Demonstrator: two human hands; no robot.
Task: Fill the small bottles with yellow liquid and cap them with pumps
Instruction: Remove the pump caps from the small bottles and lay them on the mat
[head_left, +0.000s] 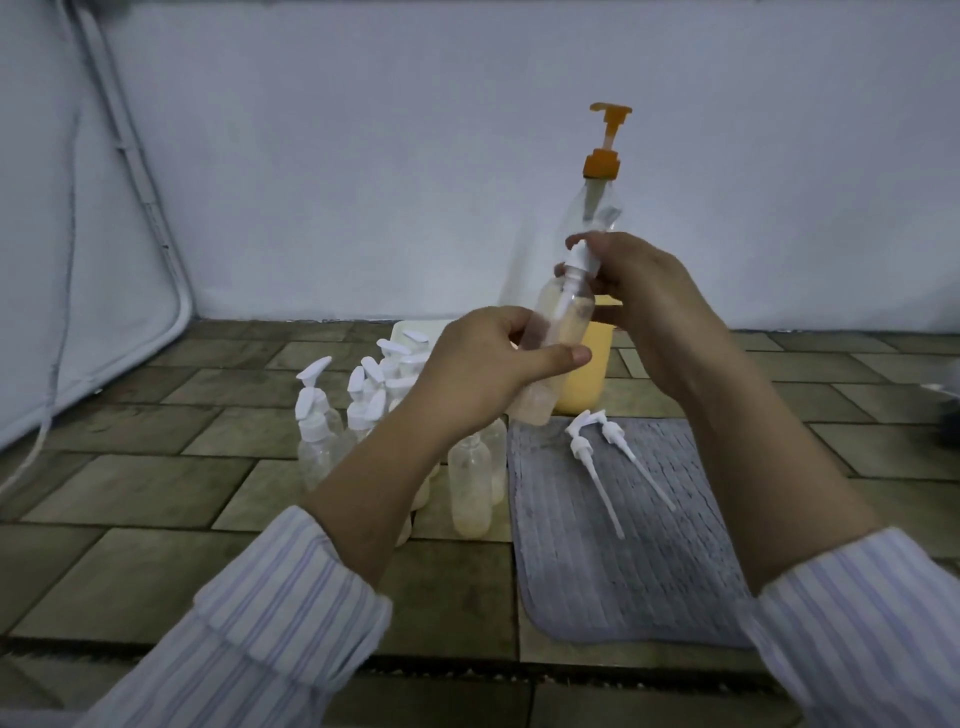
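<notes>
My left hand (488, 358) grips a small clear bottle (561, 322) of pale yellow liquid, held tilted in the air. My right hand (639, 280) is closed on the white pump cap (579, 260) at that bottle's neck. Behind them stands a large clear dispenser bottle (597, 208) with an orange pump, yellow liquid low in it. On the floor to the left stand several small capped bottles (317, 431). An uncapped small bottle (470, 483) stands near the mat. Two loose white pumps (597, 467) lie on the grey mat (597, 571).
The floor is brown tile. A pale wall runs along the back, and a white frame with a cord (156, 208) leans at the left. A whitish tray (410, 332) sits behind the capped bottles. A dark object (945, 410) pokes in at the right edge.
</notes>
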